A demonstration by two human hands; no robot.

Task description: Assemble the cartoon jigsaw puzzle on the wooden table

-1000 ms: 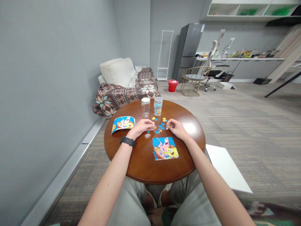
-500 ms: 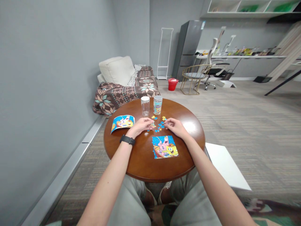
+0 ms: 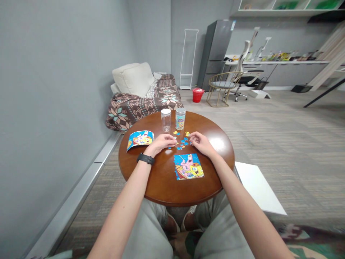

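My left hand (image 3: 163,142), with a black watch on its wrist, rests low over the round wooden table, thumb and fingertips drawn together. Whatever lies between them is too small to make out. Opposite it, my right hand (image 3: 201,142) has loosely bent fingers, the thumb and forefinger apart, beside a blue bit at the fingertips. Loose jigsaw pieces (image 3: 184,142), blue and yellow, lie between both hands. Nearer to me is a largely joined cartoon jigsaw puzzle (image 3: 189,166) with an uneven left edge. A curved picture sheet (image 3: 140,138) with the same scene stands left of my left hand.
A clear jar (image 3: 166,120) with a white lid and a printed canister (image 3: 180,119) stand toward the far side of the wooden table (image 3: 164,190). A white panel (image 3: 258,187) sits low at right. Beyond are a covered couch (image 3: 142,104) and a red bin (image 3: 197,95).
The view has tilted slightly. My left hand's fingertips have shifted a little nearer to me, and my right hand has drawn slightly back from the loose pieces, uncovering more of them.
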